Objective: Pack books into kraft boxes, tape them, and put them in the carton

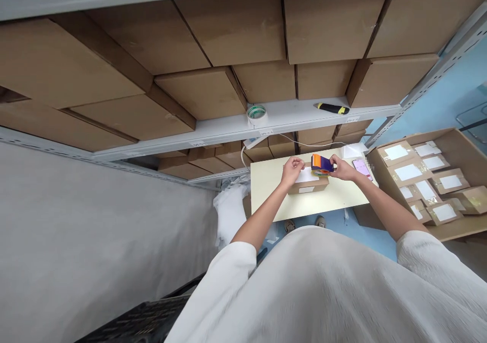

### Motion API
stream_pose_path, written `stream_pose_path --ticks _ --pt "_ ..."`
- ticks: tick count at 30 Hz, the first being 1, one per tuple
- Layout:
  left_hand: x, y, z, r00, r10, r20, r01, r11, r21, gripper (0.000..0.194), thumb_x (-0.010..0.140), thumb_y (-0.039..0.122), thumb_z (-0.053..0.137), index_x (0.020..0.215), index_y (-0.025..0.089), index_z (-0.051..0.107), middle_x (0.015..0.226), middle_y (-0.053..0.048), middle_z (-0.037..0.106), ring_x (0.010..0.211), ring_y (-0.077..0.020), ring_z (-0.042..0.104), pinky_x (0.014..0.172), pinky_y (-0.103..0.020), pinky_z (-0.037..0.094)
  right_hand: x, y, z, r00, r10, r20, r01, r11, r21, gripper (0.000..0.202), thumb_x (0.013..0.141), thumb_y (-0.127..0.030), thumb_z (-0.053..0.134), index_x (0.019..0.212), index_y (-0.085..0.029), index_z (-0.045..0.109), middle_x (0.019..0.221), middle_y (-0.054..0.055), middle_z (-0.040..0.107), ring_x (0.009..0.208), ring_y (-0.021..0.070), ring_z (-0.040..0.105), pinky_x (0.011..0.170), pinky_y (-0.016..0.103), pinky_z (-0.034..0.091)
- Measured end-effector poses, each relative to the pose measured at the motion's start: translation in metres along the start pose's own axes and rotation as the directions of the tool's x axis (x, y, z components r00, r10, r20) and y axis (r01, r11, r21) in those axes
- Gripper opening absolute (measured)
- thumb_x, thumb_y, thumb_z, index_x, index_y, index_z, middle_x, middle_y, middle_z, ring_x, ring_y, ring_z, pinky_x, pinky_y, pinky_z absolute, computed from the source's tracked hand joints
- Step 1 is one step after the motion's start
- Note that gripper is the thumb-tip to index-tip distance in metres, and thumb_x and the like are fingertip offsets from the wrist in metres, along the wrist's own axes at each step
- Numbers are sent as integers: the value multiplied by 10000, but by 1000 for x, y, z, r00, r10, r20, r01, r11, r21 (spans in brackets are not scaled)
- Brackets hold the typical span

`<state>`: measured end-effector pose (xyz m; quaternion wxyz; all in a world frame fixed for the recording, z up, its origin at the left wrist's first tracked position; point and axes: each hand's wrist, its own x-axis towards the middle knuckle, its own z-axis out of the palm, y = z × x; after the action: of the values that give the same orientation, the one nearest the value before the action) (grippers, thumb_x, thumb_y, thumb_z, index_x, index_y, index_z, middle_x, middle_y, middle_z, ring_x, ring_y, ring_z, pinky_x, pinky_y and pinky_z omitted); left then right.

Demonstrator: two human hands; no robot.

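Note:
A small cardboard box (315, 186) with a white label (305, 175) on top and another on its front side lies on the pale yellow table (277, 210). My right hand (341, 169) grips an orange and dark blue tape dispenser (321, 164) over the box's right end. At the box's upper left, my left hand (292, 171) has its fingers pinched together by the label. Whatever those fingers hold, if anything, is too small to make out. A lit phone (362, 169) rests to the right of my right hand.
A large open carton (384, 201) full of labelled boxes stands right of the table. Above the table, a shelf edge (224, 131) carries a tape roll (257, 114), a utility knife (332, 108) and stacked cardboard boxes (249, 28). White plastic bags (231, 208) hang at the left.

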<state>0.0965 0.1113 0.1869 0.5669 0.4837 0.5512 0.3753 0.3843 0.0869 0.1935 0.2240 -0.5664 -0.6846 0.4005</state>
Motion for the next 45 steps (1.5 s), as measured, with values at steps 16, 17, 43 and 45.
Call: stream_pose_path --ticks 16,17,43,45 --pt "6 -18 -9 978 -54 -204 43 997 -58 378 805 139 797 947 274 474 724 62 683 720 -167 715 762 -295 512 16 -30 8 995 -29 90 49 972 -229 658 765 -377 847 1307 -280 485 1168 73 724 978 263 683 820 335 518" --pt "6 -21 -11 975 -47 -218 36 998 -57 381 809 136 796 950 275 470 734 62 683 712 -162 708 754 -290 507 20 -33 9 993 -39 114 66 968 -244 685 767 -348 850 1349 -270 499 1214 97 725 1039 281 693 861 347 527" --pt "6 -101 -107 940 -147 -309 54 955 -291 473 647 106 730 908 287 379 661 104 616 683 -151 679 751 -284 496 60 -99 19 917 126 379 147 776 -614 359 772 -276 827 1069 -244 628 1129 81 747 974 250 672 716 291 446" --pt "5 -103 -107 931 -173 -322 71 950 -303 477 642 107 731 900 287 372 656 111 606 682 -148 678 752 -285 498 61 -102 18 914 131 383 150 770 -620 351 774 -302 839 1058 -246 640 1112 84 754 968 257 681 717 299 453"
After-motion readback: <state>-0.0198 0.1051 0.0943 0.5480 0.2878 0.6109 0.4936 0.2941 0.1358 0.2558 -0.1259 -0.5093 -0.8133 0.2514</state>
